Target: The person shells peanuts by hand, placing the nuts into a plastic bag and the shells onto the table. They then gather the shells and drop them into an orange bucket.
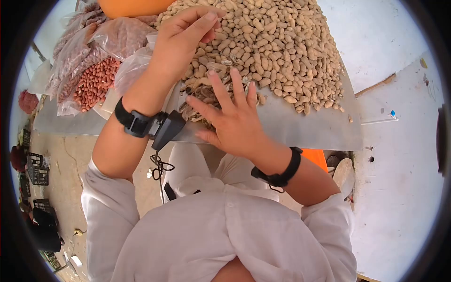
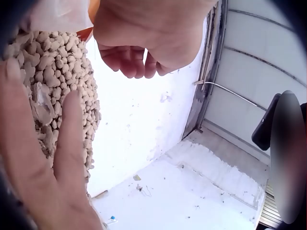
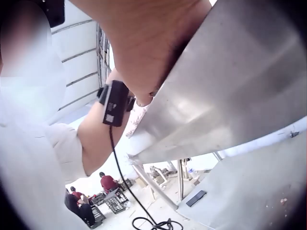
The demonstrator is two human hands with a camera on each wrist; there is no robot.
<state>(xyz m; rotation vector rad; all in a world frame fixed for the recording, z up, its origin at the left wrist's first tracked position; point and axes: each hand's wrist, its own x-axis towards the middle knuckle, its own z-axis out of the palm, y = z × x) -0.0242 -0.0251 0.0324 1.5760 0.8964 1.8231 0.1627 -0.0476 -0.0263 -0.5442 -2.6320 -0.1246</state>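
Note:
My left hand is raised over the left side of a large heap of unshelled peanuts. Its fingers are curled with the thumb against them, and no item shows in its grasp; the left wrist view shows the same curled fingers from another side. Closer to my body, my right hand spreads its fingers, palm down, over a small pile of broken peanut shells near the table edge. Those shells are partly hidden beneath the fingers.
Clear plastic bags of red peanut kernels lie at the left, with an orange container behind. Grey sheeting covers the tabletop. A cable hangs from my left wrist device. Black crates stand on the floor.

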